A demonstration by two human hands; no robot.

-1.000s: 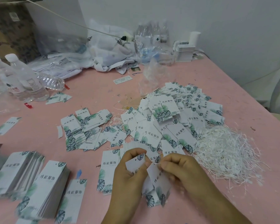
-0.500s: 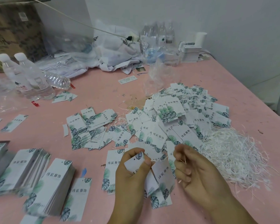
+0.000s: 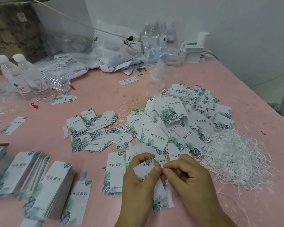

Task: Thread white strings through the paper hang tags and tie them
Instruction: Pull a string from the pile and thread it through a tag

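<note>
**A:** What did you have at that point?

**B:** I had the left hand [image 3: 138, 176] curled round a tag [image 3: 143, 167], thumb on its face, with the punched hole turned up near the top corner. More tags hung below the fingers, down between both hands. The right hand [image 3: 189, 179] was curled too, its thumb and forefinger pinching the tip of a string [image 3: 162, 167] right at the tag's edge, just beside the left thumb.

**A:** So which step?

**B:** Threading, as I judged it. The string end sat beside the hole, and I could not tell whether it had gone in; it was too fine to see.

**A:** And the next move?

**B:** It called for a steady tag and a small push of the tip through the hole, then a pull from behind and a knot. A limp, frayed end would likely miss, so the pinch had to stay close to the tip.

**A:** What lay around?

**B:** Near the right hand lay the loose strings [image 3: 233, 158] in a heap. Beyond the hands was the strung pile [image 3: 179, 122], tags with cords tangled among them. To the left lay stacks [image 3: 56, 185] of unthreaded tags, all on the pink table [image 3: 105, 95]. Water bottles [image 3: 28, 79] stood far left.
</note>
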